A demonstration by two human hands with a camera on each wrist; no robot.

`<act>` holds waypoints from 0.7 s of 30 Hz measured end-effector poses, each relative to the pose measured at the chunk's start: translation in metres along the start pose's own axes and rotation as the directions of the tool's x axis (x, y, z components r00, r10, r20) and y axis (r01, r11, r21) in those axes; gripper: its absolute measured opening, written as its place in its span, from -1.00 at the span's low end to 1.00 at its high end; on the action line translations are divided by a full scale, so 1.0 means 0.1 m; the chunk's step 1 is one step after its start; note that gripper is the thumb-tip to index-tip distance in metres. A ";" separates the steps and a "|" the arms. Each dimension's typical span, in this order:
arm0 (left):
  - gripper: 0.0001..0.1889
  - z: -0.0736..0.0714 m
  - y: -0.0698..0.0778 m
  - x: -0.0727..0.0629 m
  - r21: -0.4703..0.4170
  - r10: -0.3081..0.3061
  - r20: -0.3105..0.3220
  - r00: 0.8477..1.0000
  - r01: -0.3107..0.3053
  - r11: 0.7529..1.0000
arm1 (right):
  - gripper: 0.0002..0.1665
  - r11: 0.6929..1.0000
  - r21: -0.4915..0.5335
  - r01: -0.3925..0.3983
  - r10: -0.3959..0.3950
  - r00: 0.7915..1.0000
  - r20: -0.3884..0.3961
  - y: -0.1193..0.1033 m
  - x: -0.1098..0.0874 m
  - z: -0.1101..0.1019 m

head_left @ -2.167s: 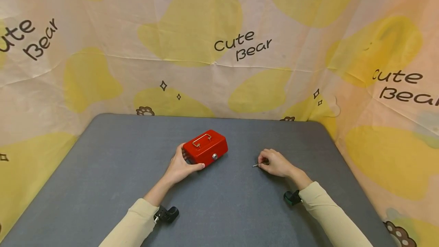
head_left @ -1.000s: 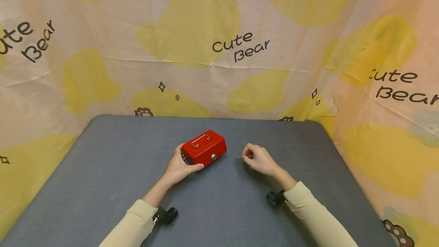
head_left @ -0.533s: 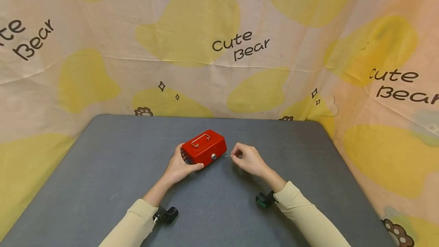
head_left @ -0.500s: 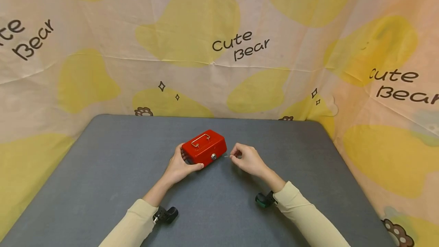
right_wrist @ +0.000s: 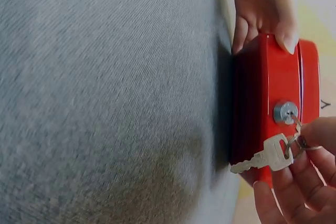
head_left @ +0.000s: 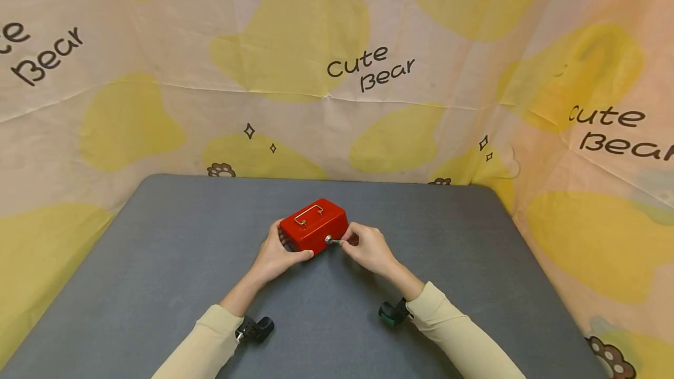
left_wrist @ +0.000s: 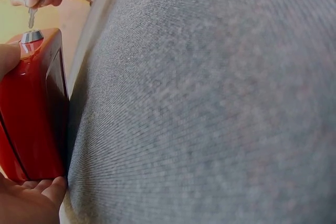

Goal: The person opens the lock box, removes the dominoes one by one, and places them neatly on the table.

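Observation:
A small red cash box [head_left: 312, 226] with a wire handle [head_left: 309, 215] on its lid stands closed on the grey table. My left hand [head_left: 276, 257] grips its left end, thumb against the front. On that front sits a round silver lock [right_wrist: 286, 113]. The thumb and fingers of my right hand [head_left: 371, 250] pinch a key [left_wrist: 32, 17], its tip right at the lock's face. From the same ring hangs a second silver key [right_wrist: 265, 156], seen in the right wrist view beside the box front. The right fingers partly hide the pinched key's head.
The grey table [head_left: 184, 262] stretches around the box on all sides. Behind it and along both sides hangs a printed cloth [head_left: 295, 45] with yellow patches and lettering. Each wrist carries a black camera mount [head_left: 255, 329] just above the table.
My right hand has moved left across the table with the keys, from well right of the cash box to its lock. The left hand and the box have stayed in place.

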State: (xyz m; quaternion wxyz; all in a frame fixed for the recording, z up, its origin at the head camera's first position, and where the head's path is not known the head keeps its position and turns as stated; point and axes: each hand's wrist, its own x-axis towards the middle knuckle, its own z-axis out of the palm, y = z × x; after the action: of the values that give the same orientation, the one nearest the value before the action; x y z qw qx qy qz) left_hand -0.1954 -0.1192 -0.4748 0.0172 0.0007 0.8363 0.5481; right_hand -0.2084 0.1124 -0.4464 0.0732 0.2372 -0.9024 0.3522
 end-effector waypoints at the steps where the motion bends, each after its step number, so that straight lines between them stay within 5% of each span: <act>1: 0.04 0.00 0.00 0.00 0.000 -0.003 0.000 1.000 0.003 1.000 | -0.85 1.000 -0.007 -0.001 0.001 1.000 -0.003 -0.01 0.00 0.00; 21: 0.03 0.01 0.03 -0.02 0.015 0.011 -0.021 1.000 -0.011 1.000 | -0.85 0.985 -0.167 -0.044 0.018 0.988 -0.152 -0.23 -0.02 0.10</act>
State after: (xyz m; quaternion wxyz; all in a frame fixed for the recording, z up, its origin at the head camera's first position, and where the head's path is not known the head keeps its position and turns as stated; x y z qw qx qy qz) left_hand -0.1929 -0.1167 -0.4727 0.0053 -0.0004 0.8405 0.5418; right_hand -0.1952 0.0918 -0.4412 0.1553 0.1888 -0.9247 0.2919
